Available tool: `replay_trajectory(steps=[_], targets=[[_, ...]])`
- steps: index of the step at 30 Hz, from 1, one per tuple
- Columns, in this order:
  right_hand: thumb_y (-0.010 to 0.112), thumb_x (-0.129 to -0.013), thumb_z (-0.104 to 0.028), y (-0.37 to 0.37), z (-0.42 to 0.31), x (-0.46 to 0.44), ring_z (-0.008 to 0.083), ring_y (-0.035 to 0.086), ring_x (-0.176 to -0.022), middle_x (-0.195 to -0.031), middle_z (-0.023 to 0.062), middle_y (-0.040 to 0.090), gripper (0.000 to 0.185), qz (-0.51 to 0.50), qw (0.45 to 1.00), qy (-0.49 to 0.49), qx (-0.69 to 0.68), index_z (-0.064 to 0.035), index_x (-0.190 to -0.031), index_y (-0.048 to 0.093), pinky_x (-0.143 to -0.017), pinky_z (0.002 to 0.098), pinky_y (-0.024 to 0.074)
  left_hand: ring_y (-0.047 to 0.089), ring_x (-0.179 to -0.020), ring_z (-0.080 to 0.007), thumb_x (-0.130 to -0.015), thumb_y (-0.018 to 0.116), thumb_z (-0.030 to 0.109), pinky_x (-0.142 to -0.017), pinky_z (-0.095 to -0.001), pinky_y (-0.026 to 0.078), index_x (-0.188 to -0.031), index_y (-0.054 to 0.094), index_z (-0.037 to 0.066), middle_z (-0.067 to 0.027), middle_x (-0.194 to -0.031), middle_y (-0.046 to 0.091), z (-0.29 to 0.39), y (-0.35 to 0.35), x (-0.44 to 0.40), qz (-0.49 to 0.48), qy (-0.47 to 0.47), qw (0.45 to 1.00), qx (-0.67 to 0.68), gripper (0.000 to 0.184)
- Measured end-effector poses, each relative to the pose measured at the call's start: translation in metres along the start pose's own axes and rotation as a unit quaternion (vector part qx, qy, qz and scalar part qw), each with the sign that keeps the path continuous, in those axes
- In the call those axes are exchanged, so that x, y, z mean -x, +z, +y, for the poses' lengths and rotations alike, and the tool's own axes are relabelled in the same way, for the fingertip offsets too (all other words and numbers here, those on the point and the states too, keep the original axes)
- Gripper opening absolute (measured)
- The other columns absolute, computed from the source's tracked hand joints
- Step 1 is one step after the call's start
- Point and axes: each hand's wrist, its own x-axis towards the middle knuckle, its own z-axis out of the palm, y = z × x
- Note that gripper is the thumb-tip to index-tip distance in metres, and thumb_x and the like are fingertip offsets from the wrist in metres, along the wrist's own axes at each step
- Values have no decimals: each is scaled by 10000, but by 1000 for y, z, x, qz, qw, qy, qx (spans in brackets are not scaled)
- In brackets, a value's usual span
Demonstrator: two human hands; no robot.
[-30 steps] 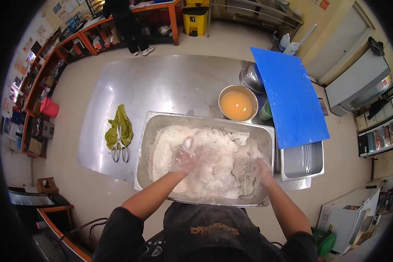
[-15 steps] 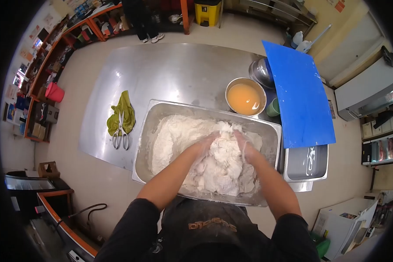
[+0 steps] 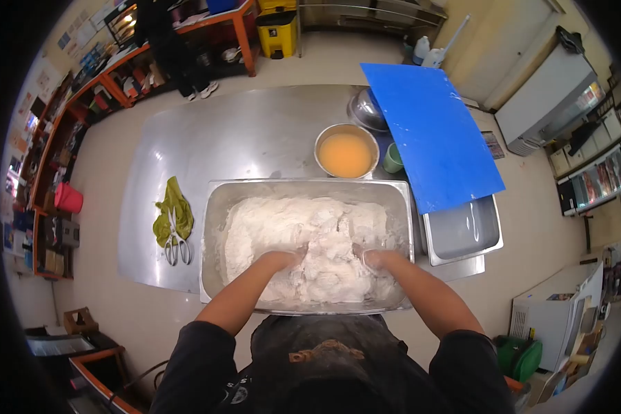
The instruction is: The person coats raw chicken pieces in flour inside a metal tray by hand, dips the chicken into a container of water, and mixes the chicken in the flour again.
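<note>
A deep steel pan (image 3: 212,241) holds a bed of white flour (image 3: 255,217), with a heap of flour-coated lumps (image 3: 331,265) in its middle. The coating hides what the lumps are. My left hand (image 3: 293,257) is sunk in the flour against the heap's left side. On the opposite side, my right hand (image 3: 370,258) presses in, dusted white. Flour covers the fingers of both hands, so their grip does not show.
Behind the pan stands a bowl of orange liquid (image 3: 346,153), beside a green cup (image 3: 393,159). A blue board (image 3: 438,138) leans over a second steel pan (image 3: 462,231). Scissors (image 3: 176,241) lie on a green cloth (image 3: 171,214) at left. A person (image 3: 169,48) stands beyond the table.
My hands have moved toward the pan's near side, and the heap between them has changed shape. The head view has shifted and turned, so the pan now appears straighter.
</note>
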Motion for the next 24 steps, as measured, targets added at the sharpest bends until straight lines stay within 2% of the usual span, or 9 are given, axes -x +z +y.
replay_trajectory(steps=[9, 13, 14, 16, 17, 18, 19, 21, 24], targets=[[503, -889, -455, 46, -24, 13, 255, 566, -1120, -1265, 123, 565, 546, -95, 760, -40, -642, -70, -1275, 505, -906, 421, 468, 276, -1357, -240, -897, 387, 329, -1116, -358, 215, -1439, 273, 56, -138, -1472, 284, 26, -2, 40, -115, 84, 879, 454, 618], [551, -884, -409, 30, -25, 42, 284, 553, -1136, -1296, 90, 539, 504, 11, 843, 11, -538, -85, -1268, 506, -928, 409, 463, 398, -1294, -228, -817, 564, 59, -1097, -357, 270, -1428, 287, 60, -144, -1396, 420, 30, -19, 68, -21, 203, 950, 235, 671], [582, -870, -374, 41, 6, 32, 299, 556, -1123, -1258, 94, 560, 491, 23, 831, -112, -545, -85, -1260, 509, -935, 404, 456, 410, -1285, -240, -761, 578, -10, -1095, -359, 274, -1444, 253, 74, -148, -1387, 430, 22, -13, 67, 107, 263, 952, -116, 761], [614, -856, -340, 32, 54, 27, 313, 560, -1111, -1221, 98, 582, 482, 25, 810, -232, -537, -84, -1251, 511, -942, 399, 449, 402, -1291, -254, -780, 549, 7, -1097, -368, 270, -1455, 224, 94, -147, -1382, 435, 30, -28, 98, 86, 242, 954, -154, 754], [626, -830, -261, 21, 73, 29, 308, 572, -1088, -1190, 120, 590, 451, 161, 873, -391, -244, -64, -1223, 526, -918, 396, 459, 394, -1296, -269, -799, 520, 24, -1099, -377, 265, -1466, 195, 114, -146, -1378, 440, 32, -35, 110, 64, 225, 952, -200, 748], [639, -803, -182, 15, 78, 28, 302, 585, -1065, -1160, 142, 599, 427, 278, 815, -503, 80, -43, -1194, 541, -893, 392, 470, 394, -1296, -269, -799, 520, 24, -1099, -377, 265, -1466, 195, 114, -146, -1378, 440, 12, -15, 87, 66, 221, 953, -196, 748], [639, -803, -182, 7, 65, 35, 302, 585, -1065, -1160, 142, 599, 427, 276, 812, -507, 83, -43, -1194, 541, -893, 392, 470, 408, -1284, -283, -818, 492, 45, -1079, -392, 292, -1458, 218, 124, -145, -1368, 451, -18, 20, 43, 173, 222, 933, -222, 701], [587, -774, -105, -13, 20, 59, 302, 610, -1003, -1134, 194, 592, 411, 215, 933, -132, 255, -51, -1180, 552, -812, 410, 499, 422, -1273, -298, -836, 464, 66, -1060, -408, 318, -1450, 241, 134, -143, -1358, 462, -27, 24, 21, 280, 220, 901, -246, 657], [501, -844, -188, -13, -18, 36, 303, 563, -1095, -1203, 202, 560, 386, 73, 962, -35, 261, -27, -1192, 543, -871, 395, 466, 470, -1228, -281, -901, 409, 116, -1008, -421, 375, -1401, 335, 115, -136, -1316, 495, -5, 2, 29, 72, 150, 979, -117, 505]])
